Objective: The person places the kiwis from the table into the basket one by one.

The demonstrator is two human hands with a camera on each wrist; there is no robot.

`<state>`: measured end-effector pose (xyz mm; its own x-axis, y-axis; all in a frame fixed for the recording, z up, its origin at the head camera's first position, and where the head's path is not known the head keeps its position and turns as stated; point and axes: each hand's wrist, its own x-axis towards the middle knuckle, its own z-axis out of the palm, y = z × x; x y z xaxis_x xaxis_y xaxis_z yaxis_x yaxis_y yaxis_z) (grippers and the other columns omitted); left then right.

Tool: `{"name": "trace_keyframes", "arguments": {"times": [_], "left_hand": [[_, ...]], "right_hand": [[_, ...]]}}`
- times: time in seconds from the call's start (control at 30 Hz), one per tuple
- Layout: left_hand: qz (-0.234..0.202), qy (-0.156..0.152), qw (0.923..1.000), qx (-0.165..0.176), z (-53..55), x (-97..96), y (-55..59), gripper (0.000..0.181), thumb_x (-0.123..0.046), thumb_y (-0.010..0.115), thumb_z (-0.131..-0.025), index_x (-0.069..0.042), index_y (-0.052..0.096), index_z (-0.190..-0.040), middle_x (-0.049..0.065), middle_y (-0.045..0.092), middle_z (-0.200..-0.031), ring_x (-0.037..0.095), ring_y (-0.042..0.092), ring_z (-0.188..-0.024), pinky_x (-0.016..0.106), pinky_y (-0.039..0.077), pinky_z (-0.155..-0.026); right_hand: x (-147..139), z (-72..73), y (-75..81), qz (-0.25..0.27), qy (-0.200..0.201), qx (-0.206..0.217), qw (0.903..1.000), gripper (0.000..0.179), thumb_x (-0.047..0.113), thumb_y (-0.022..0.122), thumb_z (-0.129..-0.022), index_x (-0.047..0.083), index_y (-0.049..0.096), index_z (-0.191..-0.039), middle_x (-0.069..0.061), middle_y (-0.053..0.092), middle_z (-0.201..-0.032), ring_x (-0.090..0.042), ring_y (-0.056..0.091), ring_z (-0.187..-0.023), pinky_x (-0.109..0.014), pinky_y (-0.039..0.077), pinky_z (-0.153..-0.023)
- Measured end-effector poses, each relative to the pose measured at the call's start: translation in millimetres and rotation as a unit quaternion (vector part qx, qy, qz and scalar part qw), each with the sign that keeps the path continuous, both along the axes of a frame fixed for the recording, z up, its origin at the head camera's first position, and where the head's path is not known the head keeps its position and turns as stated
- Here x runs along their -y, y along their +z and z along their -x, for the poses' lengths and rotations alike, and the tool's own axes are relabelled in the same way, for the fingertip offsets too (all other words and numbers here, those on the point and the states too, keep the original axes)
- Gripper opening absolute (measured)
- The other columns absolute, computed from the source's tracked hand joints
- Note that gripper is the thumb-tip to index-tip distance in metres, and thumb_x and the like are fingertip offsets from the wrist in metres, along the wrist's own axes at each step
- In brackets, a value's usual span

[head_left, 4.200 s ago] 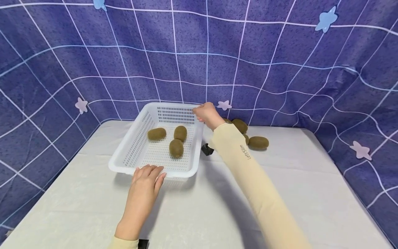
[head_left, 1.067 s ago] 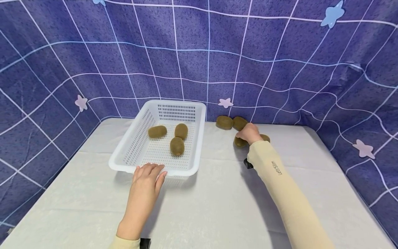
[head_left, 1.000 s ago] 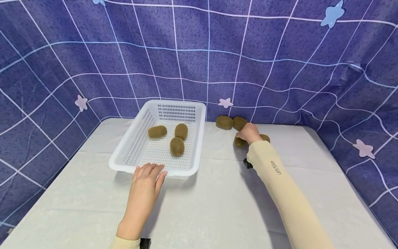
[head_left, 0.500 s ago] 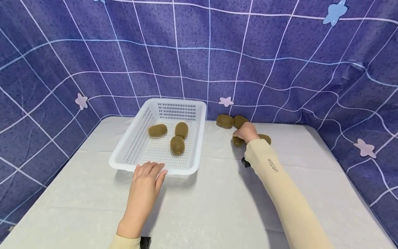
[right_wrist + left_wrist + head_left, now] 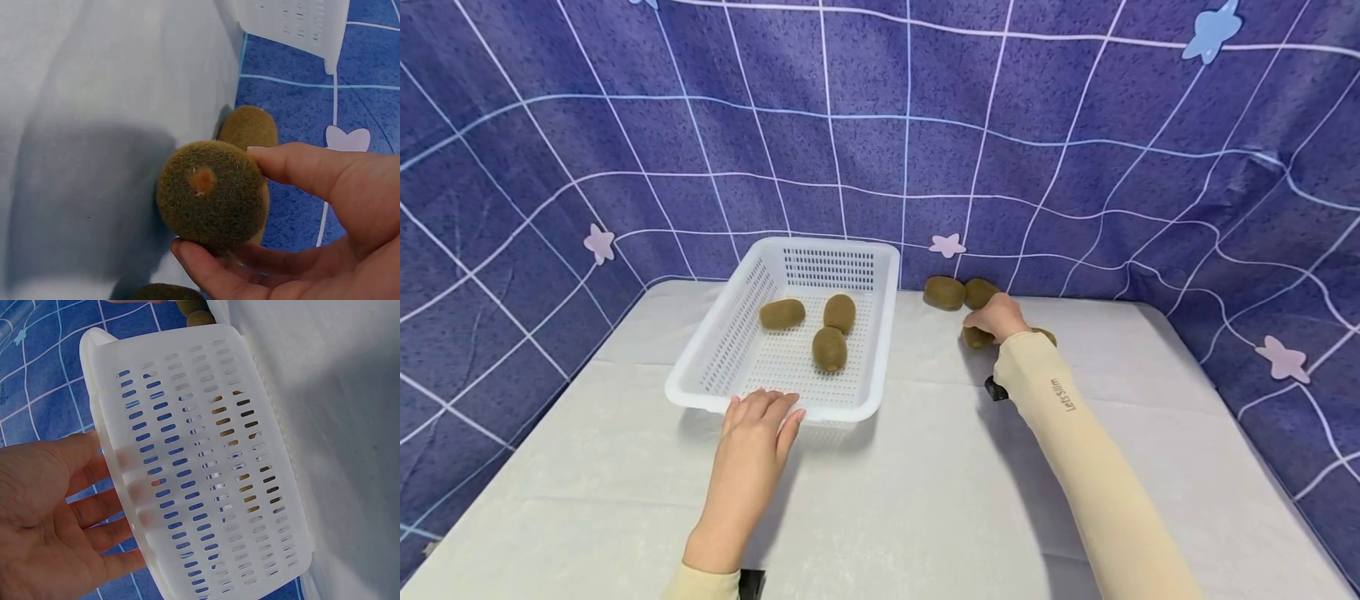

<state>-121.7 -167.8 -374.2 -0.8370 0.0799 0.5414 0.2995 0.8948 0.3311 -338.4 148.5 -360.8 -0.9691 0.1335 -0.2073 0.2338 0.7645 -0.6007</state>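
Observation:
My right hand (image 5: 997, 317) pinches a brown, fuzzy kiwifruit (image 5: 209, 194) between thumb and fingers; its stem end faces the right wrist camera. That kiwifruit is among others on the table, to the right of a white perforated plastic basket (image 5: 883, 367). My left hand (image 5: 751, 446) rests on the basket's near rim, fingers laid over the edge; in the left wrist view the fingertips show faintly through the wall. Inside the basket lie three kiwifruits: one on the left (image 5: 782, 314), one at the back (image 5: 839, 313) and one in front (image 5: 830, 349).
Two kiwifruits, a left one (image 5: 944, 292) and a right one (image 5: 981, 292), lie at the table's back edge. Another kiwifruit (image 5: 1047, 336) is partly hidden behind the right sleeve. A blue-purple curtain (image 5: 880, 125) hangs behind the white-covered table (image 5: 880, 500).
Since the oldest frame, my right hand has moved right, from the basket's back right corner to the kiwifruits, and has taken hold of one. My left hand has stayed on the rim.

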Motion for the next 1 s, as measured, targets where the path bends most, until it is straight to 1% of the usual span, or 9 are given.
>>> {"name": "trace_keyframes", "arguments": {"times": [0.17, 0.27, 0.37, 0.43, 0.6, 0.7, 0.77, 0.93, 1.0], "left_hand": [[-0.003, -0.003, 1.0, -0.004, -0.2, -0.7, 1.5, 0.023, -0.014, 0.067, -0.09, 0.001, 0.068, -0.108, 0.017, 0.064, -0.104, 0.039, 0.055, -0.111, 0.063, 0.032, -0.104], [-0.003, -0.005, 1.0, -0.006, -0.7, -0.9, 1.3, 0.023, -0.014, 0.067, -0.09, 0.001, 0.068, -0.107, 0.017, 0.065, -0.103, 0.039, 0.055, -0.11, 0.063, 0.032, -0.103], [-0.001, -0.004, 1.0, -0.005, -0.7, -0.7, 0.4, 0.023, -0.014, 0.068, -0.09, 0.001, 0.068, -0.107, 0.017, 0.065, -0.103, 0.04, 0.055, -0.11, 0.063, 0.033, -0.103], [-0.001, -0.003, 1.0, -0.007, -0.7, -0.5, -0.2, 0.023, -0.014, 0.068, -0.09, 0.001, 0.068, -0.107, 0.017, 0.065, -0.103, 0.04, 0.055, -0.11, 0.063, 0.033, -0.102], [0.0, -0.005, 0.9999, -0.014, -0.3, -0.3, -1.0, 0.022, -0.013, 0.068, -0.09, 0.001, 0.068, -0.107, 0.016, 0.065, -0.102, 0.039, 0.055, -0.109, 0.064, 0.033, -0.102], [0.0, -0.006, 0.9999, -0.016, 0.0, -0.3, -1.1, 0.023, -0.013, 0.068, -0.09, 0.001, 0.068, -0.107, 0.016, 0.065, -0.102, 0.039, 0.056, -0.109, 0.064, 0.033, -0.101], [0.0, -0.006, 0.9999, -0.015, 0.2, -0.4, -0.9, 0.023, -0.013, 0.068, -0.09, 0.001, 0.068, -0.107, 0.016, 0.065, -0.102, 0.039, 0.056, -0.109, 0.064, 0.033, -0.101], [-0.002, -0.005, 0.9999, -0.014, 0.1, -0.5, -1.1, 0.023, -0.013, 0.068, -0.09, 0.001, 0.068, -0.107, 0.016, 0.065, -0.102, 0.039, 0.056, -0.11, 0.064, 0.033, -0.102], [-0.002, -0.005, 0.9999, -0.016, 0.1, -0.6, -1.2, 0.022, -0.013, 0.068, -0.089, 0.001, 0.068, -0.107, 0.016, 0.065, -0.102, 0.039, 0.056, -0.109, 0.064, 0.033, -0.101]], "right_hand": [[-3.3, 0.0, 4.6, 0.026, -0.001, -0.003, 0.9997, 0.055, 0.019, 0.068, -0.081, -0.015, 0.05, -0.121, -0.028, 0.052, -0.121, -0.031, 0.057, -0.088, -0.04, 0.057, -0.07], [-4.1, -2.4, 7.6, 0.052, -0.002, -0.001, 0.9987, 0.056, 0.018, 0.069, -0.081, -0.015, 0.048, -0.122, -0.028, 0.051, -0.123, -0.032, 0.056, -0.094, -0.046, 0.056, -0.08], [-3.1, -5.3, 12.2, 0.074, -0.005, 0.007, 0.9972, 0.058, 0.018, 0.07, -0.082, -0.014, 0.046, -0.124, -0.026, 0.05, -0.123, -0.032, 0.054, -0.099, -0.047, 0.054, -0.084], [-1.8, -6.8, 15.6, 0.079, -0.007, 0.006, 0.9968, 0.058, 0.017, 0.071, -0.082, -0.014, 0.046, -0.124, -0.025, 0.05, -0.121, -0.031, 0.054, -0.097, -0.045, 0.054, -0.085], [1.8, -3.5, 22.1, 0.052, -0.007, -0.002, 0.9986, 0.054, 0.02, 0.071, -0.082, -0.013, 0.05, -0.12, -0.022, 0.054, -0.113, -0.026, 0.059, -0.083, -0.039, 0.056, -0.081], [3.3, 2.3, 24.1, 0.038, -0.016, 0.002, 0.9992, 0.052, 0.023, 0.071, -0.082, -0.012, 0.053, -0.116, -0.022, 0.056, -0.111, -0.024, 0.061, -0.072, -0.038, 0.057, -0.077], [3.4, 6.4, 24.0, 0.034, -0.02, -0.008, 0.9992, 0.052, 0.025, 0.073, -0.079, -0.012, 0.054, -0.111, -0.023, 0.057, -0.106, -0.023, 0.061, -0.066, -0.036, 0.058, -0.069], [7.3, 4.9, 31.9, 0.045, -0.015, -0.013, 0.9988, 0.052, 0.025, 0.073, -0.08, -0.01, 0.053, -0.113, -0.022, 0.058, -0.109, -0.025, 0.063, -0.074, -0.035, 0.058, -0.071], [10.2, 0.8, 37.9, 0.05, -0.013, -0.009, 0.9986, 0.052, 0.025, 0.071, -0.082, -0.009, 0.052, -0.117, -0.021, 0.057, -0.114, -0.024, 0.062, -0.079, -0.035, 0.057, -0.077]]}}
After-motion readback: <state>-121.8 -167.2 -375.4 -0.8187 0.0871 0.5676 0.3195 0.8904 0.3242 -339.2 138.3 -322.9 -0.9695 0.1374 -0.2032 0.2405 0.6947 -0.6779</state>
